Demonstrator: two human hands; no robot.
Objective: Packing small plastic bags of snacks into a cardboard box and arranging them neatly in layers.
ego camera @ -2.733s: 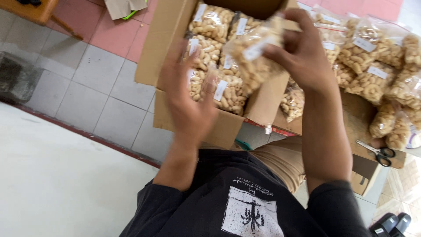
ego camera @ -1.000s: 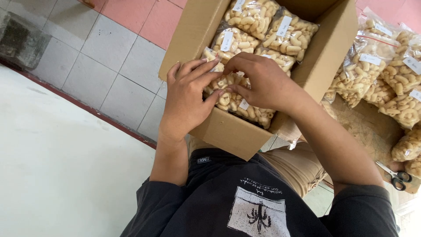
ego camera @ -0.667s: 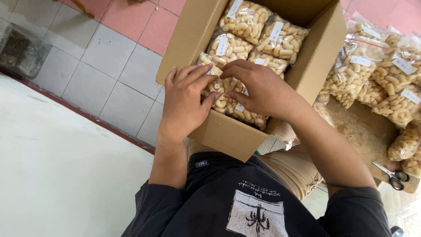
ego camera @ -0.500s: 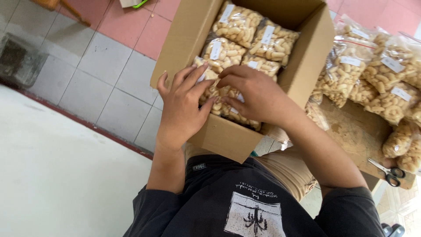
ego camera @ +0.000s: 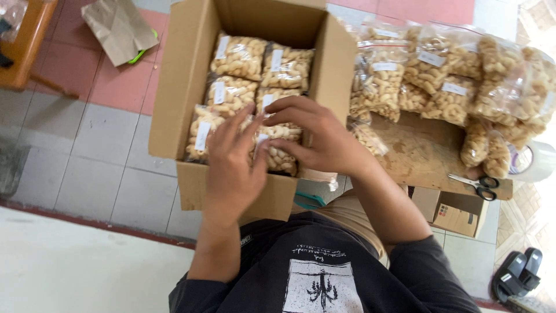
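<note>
An open cardboard box (ego camera: 174, 87) sits in front of me, filled with several clear bags of pale snack pieces, each with a white label. My left hand (ego camera: 231, 165) and my right hand (ego camera: 313, 139) both rest on the nearest snack bag (ego camera: 278, 153) at the box's front edge, fingers spread over it and pressing it down among the other bags. The bag is mostly hidden under my hands.
A wooden board (ego camera: 423, 156) to the right carries a pile of more snack bags (ego camera: 452, 75), scissors (ego camera: 478, 184) and a tape roll (ego camera: 536, 162). A small carton (ego camera: 457, 211) lies under it, sandals (ego camera: 515, 275) at far right, a brown paper bag (ego camera: 119, 29) on the tiled floor.
Earlier I held a snack bag up above the box with both hands; it has since gone down into the box's front row, and my hands stay on it there.
</note>
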